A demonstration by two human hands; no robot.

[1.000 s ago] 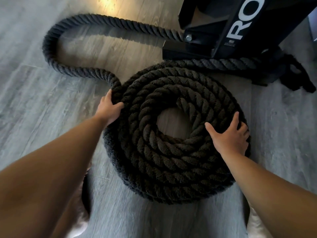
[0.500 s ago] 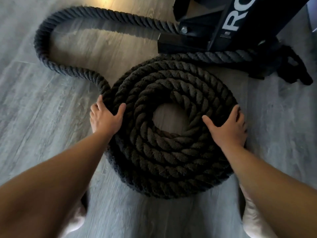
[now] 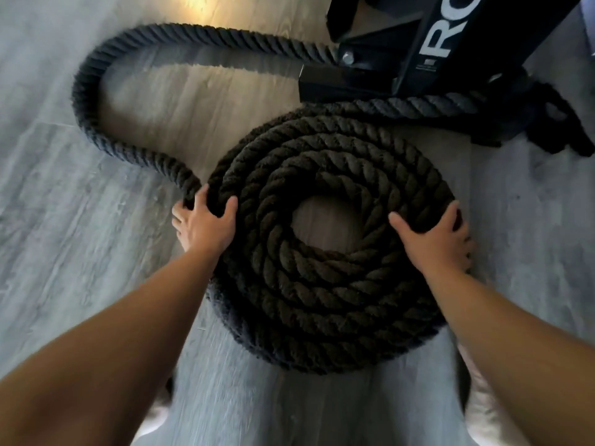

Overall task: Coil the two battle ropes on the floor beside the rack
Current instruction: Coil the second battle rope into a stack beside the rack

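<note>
You are looking down at a grey plank floor with the black rack at the top right, its white lettering cut off by the frame edge. In front of the rack's base lies the coil, a dark twisted battle rope wound flat in several turns around a bare patch of floor, its far edge just beside the rack's foot. A loose length leaves the coil at its left side, swings out in a wide loop across the floor and runs back to the rack. A straight strand lies along the rack's foot, touching the coil's far edge; you cannot tell whether it belongs to the same rope.

Your right hand sits on the coil's right side, thumb spread inward over the turns, fingers wrapped down over the outer edge, gripping it. Your left hand grips the outermost turn where the loose length joins, thumb on top, fingers curled round the outside. A small bolt shows on the rack's foot.
</note>
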